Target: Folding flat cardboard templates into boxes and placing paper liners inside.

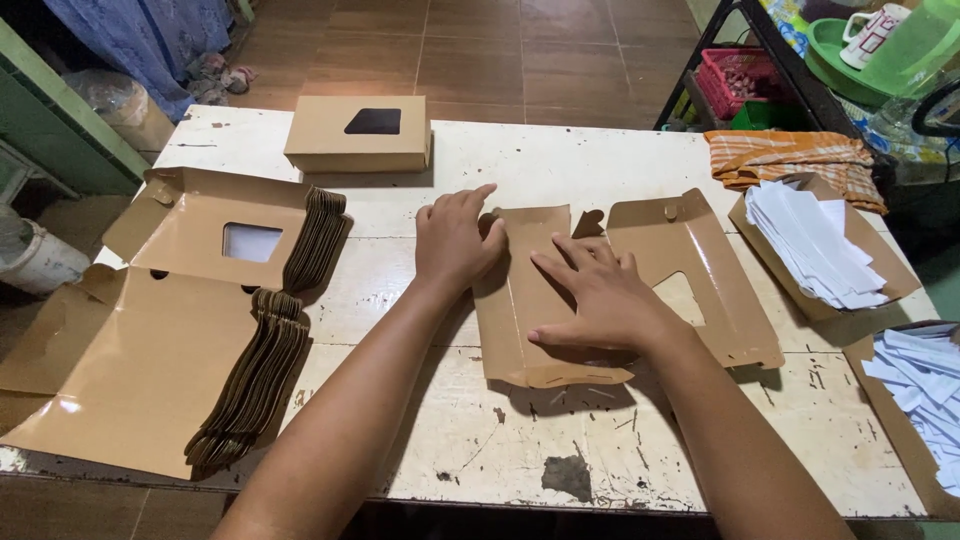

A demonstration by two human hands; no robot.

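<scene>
A flat brown cardboard box blank [700,270] with a window cutout lies in the middle of the white table [560,160]. Its left part is folded over. My left hand [455,238] rests palm down at the folded panel's upper left edge, fingers spread. My right hand [595,295] presses flat on the folded panel, fingers pointing up and left. Neither hand grips anything.
A thick stack of unfolded brown blanks [170,330] fills the table's left side. One assembled windowed box [358,133] stands at the back. At the right, brown trays hold white paper sheets [815,245], with more white sheets [925,385] below. An orange cloth [790,155] lies beyond.
</scene>
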